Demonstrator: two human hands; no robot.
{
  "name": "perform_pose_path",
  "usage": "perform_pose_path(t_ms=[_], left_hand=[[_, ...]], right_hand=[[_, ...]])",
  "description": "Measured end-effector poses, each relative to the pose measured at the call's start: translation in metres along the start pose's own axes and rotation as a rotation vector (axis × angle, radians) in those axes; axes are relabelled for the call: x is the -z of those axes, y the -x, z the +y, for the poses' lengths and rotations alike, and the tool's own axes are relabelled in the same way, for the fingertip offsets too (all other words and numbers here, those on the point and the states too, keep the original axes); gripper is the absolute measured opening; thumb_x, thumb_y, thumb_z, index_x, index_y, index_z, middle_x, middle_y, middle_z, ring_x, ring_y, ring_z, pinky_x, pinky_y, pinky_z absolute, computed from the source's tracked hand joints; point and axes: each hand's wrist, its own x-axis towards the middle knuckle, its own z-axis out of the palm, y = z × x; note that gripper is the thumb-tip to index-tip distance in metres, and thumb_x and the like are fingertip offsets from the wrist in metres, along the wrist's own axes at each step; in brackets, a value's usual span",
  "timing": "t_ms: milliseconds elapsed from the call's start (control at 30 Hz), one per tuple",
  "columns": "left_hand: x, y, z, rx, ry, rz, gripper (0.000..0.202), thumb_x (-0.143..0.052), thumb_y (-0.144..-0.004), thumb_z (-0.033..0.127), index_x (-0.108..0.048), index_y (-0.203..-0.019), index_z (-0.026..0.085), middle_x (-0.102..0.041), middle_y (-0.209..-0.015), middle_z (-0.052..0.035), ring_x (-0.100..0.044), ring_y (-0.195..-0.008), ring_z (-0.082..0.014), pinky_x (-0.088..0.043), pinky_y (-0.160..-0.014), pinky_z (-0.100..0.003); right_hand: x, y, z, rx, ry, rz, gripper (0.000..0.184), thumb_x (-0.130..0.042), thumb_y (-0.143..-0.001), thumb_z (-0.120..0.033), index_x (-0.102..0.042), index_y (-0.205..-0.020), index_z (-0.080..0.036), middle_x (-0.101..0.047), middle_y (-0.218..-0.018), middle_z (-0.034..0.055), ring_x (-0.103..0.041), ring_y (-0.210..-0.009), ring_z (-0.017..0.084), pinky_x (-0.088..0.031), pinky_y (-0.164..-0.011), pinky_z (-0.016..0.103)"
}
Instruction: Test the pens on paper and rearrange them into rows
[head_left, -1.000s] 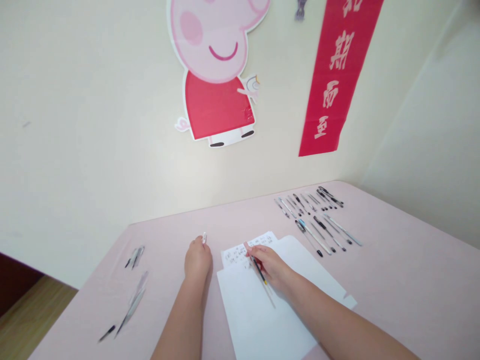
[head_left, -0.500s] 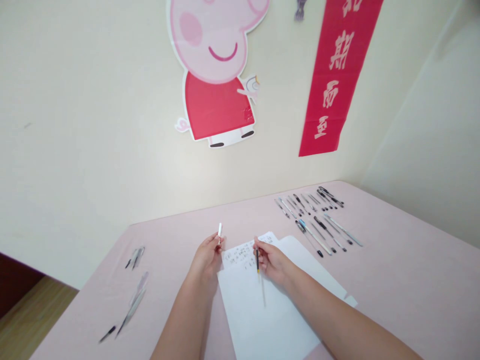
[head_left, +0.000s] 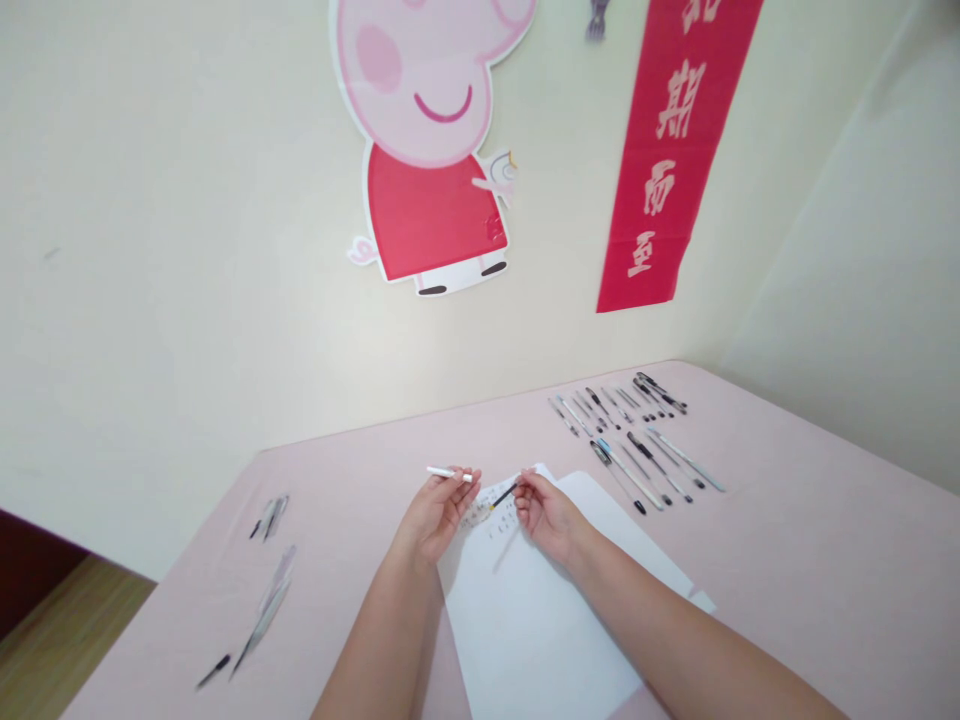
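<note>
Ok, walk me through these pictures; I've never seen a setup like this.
There is no machine: these are a person's bare hands, and every picture comes from one camera worn on the head, looking forward and down. The left hand holds a short white stick; the right hand pinches a slim dark pen part with a yellow mark. White paper with handwriting lies on the pink table. Pens and pen parts lie in rows toward the right; blurry slender pieces lie at the left.
</note>
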Motion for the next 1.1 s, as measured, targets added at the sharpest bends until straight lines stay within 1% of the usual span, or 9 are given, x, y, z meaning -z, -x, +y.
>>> perform_pose_path(t_ms=[100,233,333,467,567,733,900,1100], left_hand=[[0.0,-0.001,-0.003,-0.005,0.025,0.022,0.006,-0.059,-0.076,0.008,-0.058,-0.073,0.013,-0.066,-0.073,-0.0017,-0.066,-0.077,-0.0111,-0.054,-0.073,-0.022],[0.002,-0.003,-0.006,0.016,0.013,0.051,0.004,-0.062,-0.076,0.011,-0.059,-0.077,0.013,-0.065,-0.071,-0.0008,-0.063,-0.065,-0.0072,-0.052,-0.059,-0.015],[0.003,-0.003,-0.007,0.023,0.027,0.042,0.004,-0.06,-0.076,0.009,-0.059,-0.078,0.013,-0.064,-0.07,-0.0001,-0.062,-0.061,-0.006,-0.05,-0.054,-0.014],[0.003,-0.003,-0.008,0.02,0.03,0.033,0.007,-0.06,-0.076,0.007,-0.059,-0.078,0.014,-0.064,-0.071,0.0007,-0.061,-0.058,-0.0046,-0.05,-0.055,-0.013],[0.002,-0.003,-0.008,0.019,0.032,0.025,0.008,-0.06,-0.075,0.005,-0.059,-0.077,0.013,-0.064,-0.071,0.0004,-0.061,-0.059,-0.0048,-0.051,-0.057,-0.013],[0.002,-0.004,-0.009,0.023,0.023,0.025,0.008,-0.059,-0.075,0.004,-0.059,-0.076,0.013,-0.064,-0.072,-0.0002,-0.061,-0.059,-0.0048,-0.052,-0.057,-0.013],[0.001,-0.003,-0.01,0.022,0.017,0.011,0.008,-0.062,-0.073,0.005,-0.06,-0.074,0.013,-0.064,-0.071,0.0002,-0.061,-0.06,-0.005,-0.052,-0.057,-0.013],[-0.002,-0.002,-0.012,-0.02,-0.027,0.049,0.009,-0.064,-0.072,0.006,-0.06,-0.073,0.014,-0.066,-0.07,0.0001,-0.062,-0.061,-0.0053,-0.051,-0.058,-0.013]], right_hand=[[0.0,-0.001,-0.002,0.101,0.019,0.037,0.012,-0.059,-0.074,-0.018,-0.055,-0.064,-0.015,-0.056,-0.049,-0.0025,-0.048,-0.04,0.005,-0.038,-0.038,0.014],[0.002,-0.003,-0.003,0.201,0.022,0.088,0.011,-0.06,-0.072,-0.02,-0.055,-0.062,-0.017,-0.057,-0.051,-0.0022,-0.049,-0.043,0.006,-0.039,-0.04,0.016],[0.005,-0.006,-0.004,0.25,0.0,0.125,0.012,-0.059,-0.072,-0.022,-0.054,-0.062,-0.017,-0.057,-0.053,-0.0018,-0.05,-0.045,0.007,-0.04,-0.042,0.017],[0.008,-0.009,-0.004,0.274,0.007,0.17,0.014,-0.06,-0.073,-0.025,-0.054,-0.062,-0.018,-0.058,-0.055,-0.0008,-0.052,-0.047,0.008,-0.043,-0.044,0.019],[0.008,-0.01,-0.004,0.289,0.027,0.175,0.014,-0.061,-0.072,-0.027,-0.054,-0.063,-0.019,-0.058,-0.055,-0.0003,-0.052,-0.048,0.009,-0.044,-0.045,0.02],[0.01,-0.011,-0.004,0.304,0.028,0.17,0.014,-0.061,-0.073,-0.027,-0.055,-0.063,-0.018,-0.058,-0.056,-0.0001,-0.053,-0.049,0.009,-0.045,-0.046,0.02],[0.013,-0.014,-0.003,0.345,0.116,0.147,0.018,-0.063,-0.072,-0.032,-0.053,-0.064,-0.02,-0.059,-0.054,0.0009,-0.055,-0.05,0.012,-0.045,-0.044,0.022],[0.014,-0.015,-0.003,0.38,0.14,0.129,0.019,-0.065,-0.072,-0.034,-0.054,-0.066,-0.02,-0.059,-0.054,0.0007,-0.056,-0.051,0.012,-0.046,-0.044,0.023]])
